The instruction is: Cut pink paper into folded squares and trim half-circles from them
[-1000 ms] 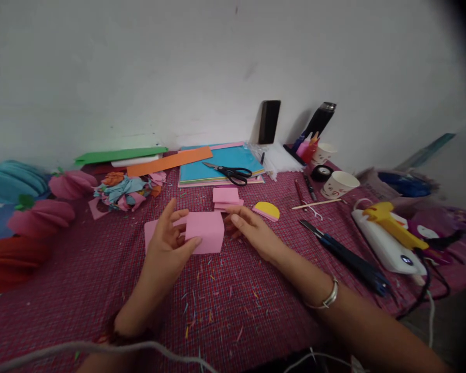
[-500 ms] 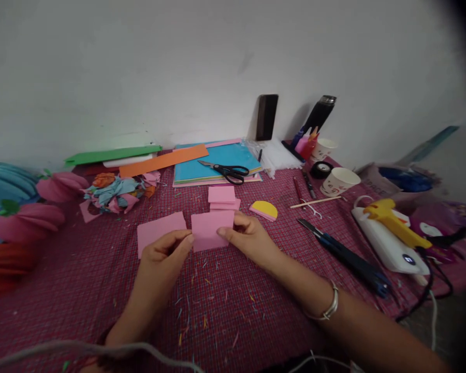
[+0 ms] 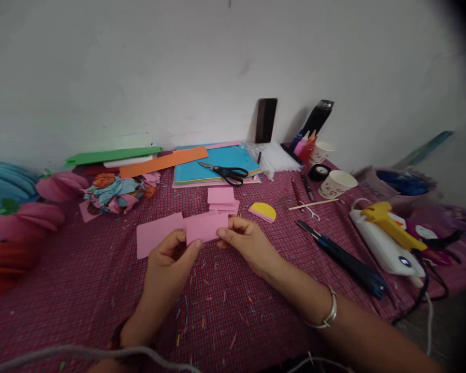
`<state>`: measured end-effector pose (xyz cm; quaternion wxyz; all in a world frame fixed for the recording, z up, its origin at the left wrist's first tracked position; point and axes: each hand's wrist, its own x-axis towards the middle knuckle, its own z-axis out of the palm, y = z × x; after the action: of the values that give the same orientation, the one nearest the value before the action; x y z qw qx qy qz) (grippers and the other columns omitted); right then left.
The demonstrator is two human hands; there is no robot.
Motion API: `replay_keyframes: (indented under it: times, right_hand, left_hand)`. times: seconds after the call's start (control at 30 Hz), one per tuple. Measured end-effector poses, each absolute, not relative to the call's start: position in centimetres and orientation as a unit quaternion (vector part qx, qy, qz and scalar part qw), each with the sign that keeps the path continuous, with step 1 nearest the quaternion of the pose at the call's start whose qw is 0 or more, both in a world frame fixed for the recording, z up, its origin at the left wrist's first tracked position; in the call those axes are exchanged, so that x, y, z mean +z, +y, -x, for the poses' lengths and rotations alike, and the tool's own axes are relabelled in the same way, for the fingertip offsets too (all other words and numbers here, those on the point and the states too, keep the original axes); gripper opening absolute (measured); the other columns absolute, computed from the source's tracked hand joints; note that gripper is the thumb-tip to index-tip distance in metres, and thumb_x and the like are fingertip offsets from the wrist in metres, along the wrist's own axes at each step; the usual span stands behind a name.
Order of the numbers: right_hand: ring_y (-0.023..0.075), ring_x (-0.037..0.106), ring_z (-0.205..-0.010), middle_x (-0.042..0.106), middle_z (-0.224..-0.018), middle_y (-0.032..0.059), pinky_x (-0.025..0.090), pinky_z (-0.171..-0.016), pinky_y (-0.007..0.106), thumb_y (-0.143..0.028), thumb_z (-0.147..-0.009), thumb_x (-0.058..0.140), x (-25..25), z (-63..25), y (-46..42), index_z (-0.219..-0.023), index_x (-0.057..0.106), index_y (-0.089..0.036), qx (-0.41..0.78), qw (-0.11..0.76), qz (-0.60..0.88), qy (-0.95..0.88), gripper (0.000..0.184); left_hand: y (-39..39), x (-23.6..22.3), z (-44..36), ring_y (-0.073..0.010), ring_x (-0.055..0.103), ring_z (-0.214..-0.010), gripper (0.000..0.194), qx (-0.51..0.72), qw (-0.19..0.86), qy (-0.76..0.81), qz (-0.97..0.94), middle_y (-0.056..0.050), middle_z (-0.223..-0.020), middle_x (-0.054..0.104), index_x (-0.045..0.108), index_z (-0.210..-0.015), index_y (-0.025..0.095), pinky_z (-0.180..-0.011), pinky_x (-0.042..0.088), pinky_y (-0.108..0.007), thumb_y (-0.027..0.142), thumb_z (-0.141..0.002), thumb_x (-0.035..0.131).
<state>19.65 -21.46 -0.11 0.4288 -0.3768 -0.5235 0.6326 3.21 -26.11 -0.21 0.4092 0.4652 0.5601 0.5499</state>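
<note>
Between my two hands is a small pink sheet of paper (image 3: 205,228), held just above the cloth. My left hand (image 3: 173,257) pinches its lower left corner, thumb in front. On the right edge, my right hand (image 3: 245,239) grips it between thumb and fingers. Another pink sheet (image 3: 153,235) lies flat behind my left hand. Beyond the held paper sits a little stack of pink paper pieces (image 3: 221,196). A yellow half-round paper (image 3: 264,211) with a pink layer under it rests to the right of the stack.
Scissors (image 3: 227,172) lie on blue sheets (image 3: 213,155) at the back. To the right are a box cutter (image 3: 341,259), a paper cup (image 3: 337,184) and a yellow glue gun (image 3: 392,225) on a white power bank (image 3: 384,248). Paper pumpkins (image 3: 27,220) stand at left.
The pink sheet in my hands now shows less height, looking folded or tilted. My left hand has shifted right, its thumb moving onto the paper's lower edge.
</note>
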Motion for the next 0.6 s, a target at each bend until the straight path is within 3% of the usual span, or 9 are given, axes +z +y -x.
replay_keyframes:
  times: [0.2, 0.27, 0.33, 0.4, 0.53, 0.6]
  right_hand:
    - [0.0116, 0.047, -0.06, 0.053, -0.064, -0.0034, 0.039, -0.059, 0.026, -0.033, -0.076, 0.066, -0.9, -19.4, -21.3, -0.065, 0.052, -0.021, 0.565, 0.448, 0.391, -0.572, 0.021]
    - [0.0118, 0.049, -0.06, 0.055, -0.067, -0.0037, 0.041, -0.059, 0.027, -0.031, -0.075, 0.067, -1.1, -19.3, -21.2, -0.078, 0.056, -0.021, 0.571, 0.463, 0.386, -0.558, 0.015]
    - [0.0128, 0.053, -0.062, 0.06, -0.074, -0.0028, 0.043, -0.06, 0.027, -0.03, -0.074, 0.069, -1.2, -19.1, -21.3, -0.101, 0.055, -0.023, 0.593, 0.472, 0.385, -0.527, 0.032]
    - [0.0143, 0.058, -0.069, 0.066, -0.085, 0.0004, 0.047, -0.062, 0.028, -0.031, -0.072, 0.071, -1.3, -18.9, -21.4, -0.111, 0.053, -0.024, 0.616, 0.457, 0.386, -0.513, 0.044]
    - [0.0161, 0.062, -0.079, 0.07, -0.09, 0.0022, 0.05, -0.075, 0.032, -0.029, -0.073, 0.069, -1.2, -18.8, -21.6, -0.093, 0.066, -0.021, 0.629, 0.407, 0.367, -0.552, 0.022]
    - [0.0159, 0.062, -0.077, 0.07, -0.085, 0.0009, 0.05, -0.076, 0.033, -0.028, -0.074, 0.068, -1.2, -18.9, -21.6, -0.088, 0.068, -0.02, 0.625, 0.398, 0.359, -0.568, 0.017]
  left_hand:
    - [-25.9, 0.1, -4.0, -0.0141, 0.066, -0.073, 0.043, 0.6, 0.427, 0.535, -0.414, 0.002, -0.082, 0.069, 0.047, -0.11, 0.022, -0.072, 0.053, -0.029, 0.022, -0.074, 0.069]
    - [-25.8, 0.1, -4.0, -0.0128, 0.066, -0.068, 0.045, 0.594, 0.431, 0.533, -0.42, 0.003, -0.076, 0.068, 0.046, -0.115, 0.021, -0.071, 0.053, -0.027, 0.022, -0.076, 0.068]
    - [-25.9, 0.1, -4.0, -0.012, 0.064, -0.064, 0.045, 0.593, 0.426, 0.537, -0.423, 0.004, -0.073, 0.066, 0.047, -0.115, 0.021, -0.069, 0.052, -0.027, 0.022, -0.076, 0.068]
    - [-26.0, 0.1, -4.2, -0.0124, 0.064, -0.065, 0.047, 0.595, 0.426, 0.538, -0.419, 0.004, -0.073, 0.066, 0.046, -0.117, 0.022, -0.071, 0.053, -0.028, 0.023, -0.075, 0.068]
    - [-26.0, 0.0, -4.3, -0.0144, 0.065, -0.073, 0.05, 0.581, 0.457, 0.531, -0.415, 0.001, -0.082, 0.068, 0.049, -0.118, 0.022, -0.071, 0.053, -0.029, 0.028, -0.074, 0.07]
    - [-25.9, -0.3, -4.0, -0.0143, 0.063, -0.069, 0.036, 0.544, 0.482, 0.535, -0.431, 0.001, -0.079, 0.068, 0.059, -0.106, 0.02, -0.065, 0.051, -0.026, 0.031, -0.074, 0.071]
